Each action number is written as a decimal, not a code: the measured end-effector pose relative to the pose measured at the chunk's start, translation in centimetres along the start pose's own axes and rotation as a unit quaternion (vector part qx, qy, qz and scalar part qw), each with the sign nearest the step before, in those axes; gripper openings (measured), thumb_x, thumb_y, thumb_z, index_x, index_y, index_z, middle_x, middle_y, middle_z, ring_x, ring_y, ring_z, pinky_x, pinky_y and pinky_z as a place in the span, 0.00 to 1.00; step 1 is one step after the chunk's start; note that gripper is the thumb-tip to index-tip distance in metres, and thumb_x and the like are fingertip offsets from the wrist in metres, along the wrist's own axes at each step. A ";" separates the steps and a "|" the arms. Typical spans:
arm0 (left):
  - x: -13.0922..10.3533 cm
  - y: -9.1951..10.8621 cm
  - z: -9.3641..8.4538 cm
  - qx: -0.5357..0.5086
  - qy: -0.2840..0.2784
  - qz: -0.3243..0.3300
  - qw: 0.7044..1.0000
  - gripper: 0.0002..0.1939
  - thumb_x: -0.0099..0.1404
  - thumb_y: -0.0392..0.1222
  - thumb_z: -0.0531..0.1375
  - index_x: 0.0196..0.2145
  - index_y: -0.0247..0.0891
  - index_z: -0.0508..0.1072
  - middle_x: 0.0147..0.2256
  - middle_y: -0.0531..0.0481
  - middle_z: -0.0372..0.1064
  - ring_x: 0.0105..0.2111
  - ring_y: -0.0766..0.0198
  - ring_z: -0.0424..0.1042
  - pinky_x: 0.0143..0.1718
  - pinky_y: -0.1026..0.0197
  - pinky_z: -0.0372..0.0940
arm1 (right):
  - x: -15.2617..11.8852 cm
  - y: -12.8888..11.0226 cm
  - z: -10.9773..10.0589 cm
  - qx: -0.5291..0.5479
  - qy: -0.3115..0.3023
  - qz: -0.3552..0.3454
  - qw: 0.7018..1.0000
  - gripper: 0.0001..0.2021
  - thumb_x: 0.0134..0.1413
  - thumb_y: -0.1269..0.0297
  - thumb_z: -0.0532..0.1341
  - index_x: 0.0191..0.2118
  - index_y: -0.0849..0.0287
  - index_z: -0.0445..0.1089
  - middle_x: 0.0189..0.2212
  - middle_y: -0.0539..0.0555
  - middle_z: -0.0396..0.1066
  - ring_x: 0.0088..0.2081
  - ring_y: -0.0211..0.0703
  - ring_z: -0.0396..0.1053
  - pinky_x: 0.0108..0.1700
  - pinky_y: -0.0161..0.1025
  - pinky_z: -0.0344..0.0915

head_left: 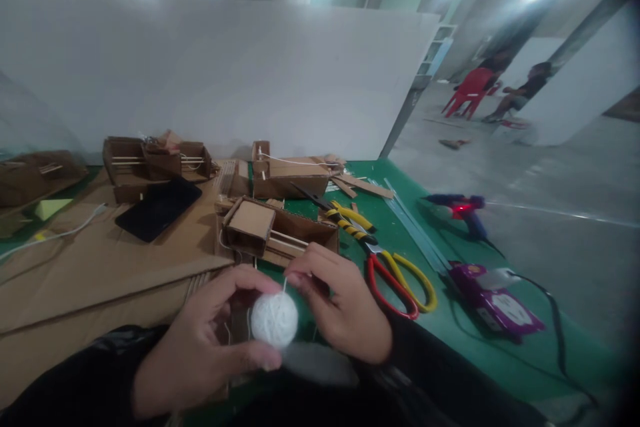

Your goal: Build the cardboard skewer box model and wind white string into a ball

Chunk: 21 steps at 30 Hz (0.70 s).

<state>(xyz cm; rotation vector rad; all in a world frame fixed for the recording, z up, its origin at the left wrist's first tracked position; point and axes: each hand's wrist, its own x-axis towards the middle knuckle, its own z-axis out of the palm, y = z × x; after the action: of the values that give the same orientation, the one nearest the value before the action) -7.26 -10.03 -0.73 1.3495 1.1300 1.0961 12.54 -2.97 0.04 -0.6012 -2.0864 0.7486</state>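
Observation:
A ball of white string (275, 320) sits between the thumb and fingers of my left hand (200, 340), low in the middle of the view. My right hand (340, 300) pinches the loose end of the string (285, 285) just above the ball, and a short length runs taut between them. Just beyond both hands lies an open cardboard box (253, 223) with thin wooden sticks across its inside and a flat cardboard piece at its left end. A thread hangs by that box's left side.
Pliers (345, 217) and red-and-yellow scissors (400, 280) lie right of the box. Farther right are clear glue sticks (415, 227), a glue gun (463, 209) with a red light and a purple power strip (495, 303). A black phone (160, 209) rests on cardboard sheets (100, 267) at left.

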 end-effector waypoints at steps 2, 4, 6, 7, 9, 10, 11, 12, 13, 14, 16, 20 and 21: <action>-0.3 -0.1 0.0 0.008 0.005 0.003 1.000 0.22 0.51 0.44 0.74 0.44 0.44 0.76 0.40 0.51 0.73 0.38 0.61 0.72 0.37 0.66 0.67 | 0.0 0.5 0.5 0.007 -0.009 0.019 1.000 0.09 0.66 0.68 0.55 0.35 0.61 0.69 0.31 0.54 0.68 0.33 0.40 0.64 0.36 0.36 0.61; -0.5 -0.3 0.0 0.002 0.019 0.014 1.000 0.22 0.50 0.46 0.74 0.43 0.45 0.77 0.39 0.51 0.73 0.37 0.60 0.72 0.36 0.66 0.67 | -0.2 0.9 1.1 0.016 -0.026 0.033 0.999 0.09 0.66 0.67 0.55 0.34 0.61 0.69 0.30 0.53 0.69 0.33 0.39 0.64 0.36 0.36 0.60; -0.4 -0.5 -0.1 -0.004 0.038 0.027 0.999 0.22 0.50 0.47 0.74 0.43 0.46 0.77 0.40 0.52 0.73 0.39 0.60 0.71 0.37 0.66 0.67 | -0.5 1.0 1.8 0.026 -0.045 0.048 0.998 0.09 0.65 0.69 0.55 0.34 0.61 0.69 0.29 0.52 0.68 0.32 0.39 0.64 0.34 0.34 0.59; -0.3 -0.6 -0.1 -0.003 0.047 0.036 0.998 0.22 0.50 0.46 0.75 0.43 0.47 0.76 0.41 0.52 0.72 0.41 0.60 0.71 0.39 0.67 0.67 | -0.7 1.0 2.1 0.030 -0.053 0.055 0.997 0.08 0.64 0.70 0.55 0.32 0.61 0.68 0.28 0.52 0.67 0.32 0.38 0.63 0.33 0.34 0.59; -0.2 -0.7 -0.1 0.001 0.058 0.049 0.997 0.22 0.52 0.44 0.74 0.44 0.47 0.75 0.45 0.52 0.72 0.44 0.60 0.70 0.43 0.67 0.67 | -1.0 0.8 2.7 0.036 -0.074 0.060 0.995 0.08 0.60 0.73 0.56 0.30 0.61 0.67 0.28 0.51 0.66 0.31 0.38 0.63 0.33 0.33 0.58; -0.1 -0.7 -0.1 0.000 0.059 0.053 0.997 0.21 0.54 0.44 0.73 0.45 0.47 0.74 0.47 0.52 0.71 0.47 0.59 0.70 0.45 0.66 0.66 | -1.1 0.7 2.9 0.037 -0.083 0.060 0.994 0.07 0.59 0.74 0.57 0.30 0.61 0.66 0.28 0.52 0.66 0.31 0.38 0.64 0.34 0.33 0.59; 0.0 -0.8 0.0 -0.004 0.059 0.054 0.997 0.20 0.56 0.44 0.71 0.46 0.47 0.73 0.50 0.51 0.70 0.49 0.59 0.69 0.47 0.65 0.66 | -1.3 0.4 3.1 0.037 -0.089 0.058 0.994 0.06 0.58 0.74 0.57 0.30 0.61 0.66 0.29 0.52 0.66 0.32 0.38 0.65 0.34 0.33 0.60; 0.0 -0.9 0.0 -0.010 0.056 0.054 0.997 0.20 0.58 0.45 0.70 0.47 0.46 0.71 0.51 0.50 0.70 0.50 0.58 0.69 0.48 0.65 0.66 | -1.5 0.1 3.2 0.036 -0.093 0.056 0.993 0.05 0.58 0.74 0.57 0.31 0.61 0.67 0.31 0.53 0.67 0.33 0.39 0.65 0.35 0.34 0.61; 0.1 -1.0 0.0 -0.013 0.057 0.053 0.997 0.19 0.60 0.45 0.69 0.47 0.46 0.69 0.52 0.49 0.70 0.50 0.58 0.69 0.48 0.64 0.66 | -1.6 -0.3 3.3 0.036 -0.100 0.052 0.993 0.04 0.58 0.73 0.57 0.33 0.60 0.67 0.32 0.54 0.68 0.33 0.40 0.66 0.35 0.34 0.61; 0.1 -1.2 0.0 -0.011 0.061 0.053 0.997 0.19 0.61 0.46 0.68 0.47 0.45 0.68 0.52 0.48 0.70 0.49 0.58 0.69 0.48 0.64 0.66 | -1.8 -0.8 3.3 0.033 -0.107 0.052 0.992 0.04 0.58 0.72 0.57 0.33 0.60 0.67 0.32 0.54 0.69 0.33 0.40 0.66 0.35 0.34 0.61; 0.2 -1.5 -0.1 0.014 0.070 0.055 0.996 0.20 0.59 0.47 0.69 0.46 0.43 0.67 0.48 0.48 0.71 0.45 0.59 0.71 0.44 0.63 0.67 | -2.2 -1.7 3.3 0.020 -0.113 0.060 0.992 0.05 0.58 0.72 0.56 0.32 0.59 0.66 0.30 0.53 0.69 0.31 0.39 0.66 0.32 0.33 0.60; 0.5 -1.7 -0.6 0.084 0.084 0.102 0.988 0.21 0.56 0.47 0.71 0.44 0.43 0.71 0.41 0.50 0.71 0.38 0.60 0.71 0.38 0.64 0.66 | -2.7 -3.1 2.8 -0.008 -0.072 0.039 0.997 0.06 0.57 0.72 0.55 0.29 0.57 0.63 0.25 0.49 0.67 0.26 0.37 0.64 0.29 0.33 0.57; 0.6 -1.6 -0.7 0.093 0.075 0.121 0.985 0.19 0.56 0.48 0.71 0.43 0.44 0.73 0.39 0.51 0.71 0.37 0.61 0.70 0.37 0.64 0.65 | -2.7 -3.3 2.6 -0.007 -0.065 0.020 0.998 0.06 0.57 0.72 0.55 0.29 0.57 0.62 0.25 0.49 0.67 0.26 0.36 0.64 0.28 0.33 0.57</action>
<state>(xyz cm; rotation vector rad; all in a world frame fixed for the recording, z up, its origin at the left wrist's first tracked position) -7.94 -9.24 -2.28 1.6035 1.2241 1.3112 11.42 -7.84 -0.41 -0.6176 -2.2067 0.8161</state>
